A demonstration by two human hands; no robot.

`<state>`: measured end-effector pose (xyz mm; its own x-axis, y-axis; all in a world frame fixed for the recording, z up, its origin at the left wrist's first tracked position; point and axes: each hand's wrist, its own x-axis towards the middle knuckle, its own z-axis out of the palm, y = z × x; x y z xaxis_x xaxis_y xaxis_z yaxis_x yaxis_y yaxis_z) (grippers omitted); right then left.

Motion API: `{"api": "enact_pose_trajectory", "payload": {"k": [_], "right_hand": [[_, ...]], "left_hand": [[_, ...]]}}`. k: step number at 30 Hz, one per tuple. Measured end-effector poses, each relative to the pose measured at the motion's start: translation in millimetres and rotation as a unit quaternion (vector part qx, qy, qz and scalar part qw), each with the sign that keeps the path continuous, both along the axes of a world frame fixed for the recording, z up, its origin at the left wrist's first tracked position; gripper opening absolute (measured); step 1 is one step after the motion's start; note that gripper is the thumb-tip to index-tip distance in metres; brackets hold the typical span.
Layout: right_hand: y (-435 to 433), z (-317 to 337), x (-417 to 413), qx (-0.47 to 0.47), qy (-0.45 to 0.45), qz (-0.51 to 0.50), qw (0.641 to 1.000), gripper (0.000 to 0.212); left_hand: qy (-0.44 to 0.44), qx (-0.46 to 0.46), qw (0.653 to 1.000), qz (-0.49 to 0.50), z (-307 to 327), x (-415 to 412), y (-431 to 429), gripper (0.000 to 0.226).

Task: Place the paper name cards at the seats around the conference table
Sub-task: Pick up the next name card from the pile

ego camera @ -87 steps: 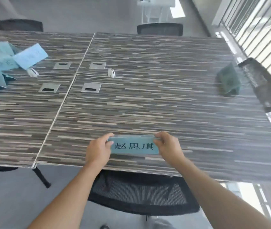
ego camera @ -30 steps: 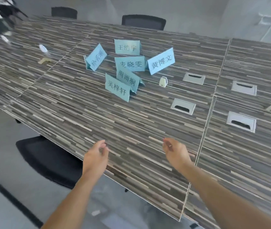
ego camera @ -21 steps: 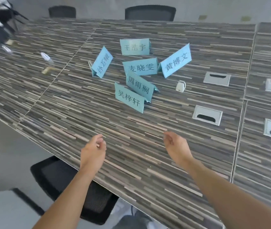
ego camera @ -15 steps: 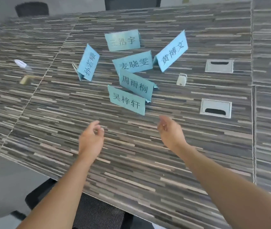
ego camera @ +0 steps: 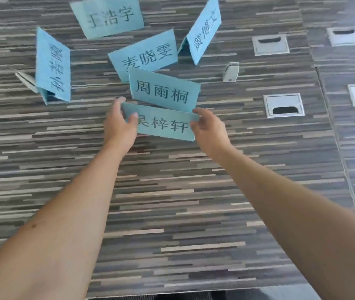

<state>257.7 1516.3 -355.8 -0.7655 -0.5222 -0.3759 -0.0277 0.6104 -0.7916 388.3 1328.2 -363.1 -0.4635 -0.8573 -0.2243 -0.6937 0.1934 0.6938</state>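
Both arms stretch out over the striped table (ego camera: 172,224), and the hands are on the nearest name card (ego camera: 165,124): left hand (ego camera: 120,124) pinching its left end, thumb over the front face, right hand (ego camera: 210,128) closed on its right end. Half a second ago both hands were empty and short of the pile; now they have reached it and clamped on. Tight quarters here: a second card (ego camera: 163,89) sits just behind, its lower edge overlapping the held card's top edge, and a third card (ego camera: 144,55) leans in right behind that one. Off to the left a card (ego camera: 53,66) stands turned sideways, with a small pale object (ego camera: 26,81) poking out beside it. To the right, a little white clip-like piece (ego camera: 230,72) stands alone, and beyond it metal cable ports (ego camera: 283,105) are set into the table. Farther back, an angled card (ego camera: 204,29) and the far card (ego camera: 107,17) round out the cluster. The view has closed in, so the chairs at the far side are gone from sight.
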Motion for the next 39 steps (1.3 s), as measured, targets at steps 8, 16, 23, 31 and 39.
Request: {"api": "enact_pose_trajectory", "payload": {"k": [8, 16, 23, 31, 39], "right_hand": [[57.5, 26.0, 36.2, 0.003, 0.081, -0.04, 0.996, 0.029], [163.1, 45.6, 112.6, -0.03, 0.109, -0.033, 0.993, 0.028], [215.5, 49.9, 185.9, -0.028, 0.1, 0.015, 0.994, 0.03], [193.7, 53.6, 235.7, -0.033, 0.073, 0.029, 0.996, 0.029], [143.3, 29.7, 247.1, 0.014, 0.083, -0.01, 0.996, 0.028]], "left_hand": [[0.022, -0.065, 0.994, -0.084, 17.9, 47.2, 43.4, 0.027], [0.025, -0.088, 0.993, -0.076, 48.7, 133.2, 146.6, 0.021], [-0.004, -0.102, 0.991, -0.084, 62.6, 232.7, 203.8, 0.016], [-0.021, -0.086, 0.994, -0.07, 69.2, 288.3, 181.7, 0.016], [-0.042, -0.084, 0.988, -0.121, 47.0, 289.0, 127.9, 0.012]]}}
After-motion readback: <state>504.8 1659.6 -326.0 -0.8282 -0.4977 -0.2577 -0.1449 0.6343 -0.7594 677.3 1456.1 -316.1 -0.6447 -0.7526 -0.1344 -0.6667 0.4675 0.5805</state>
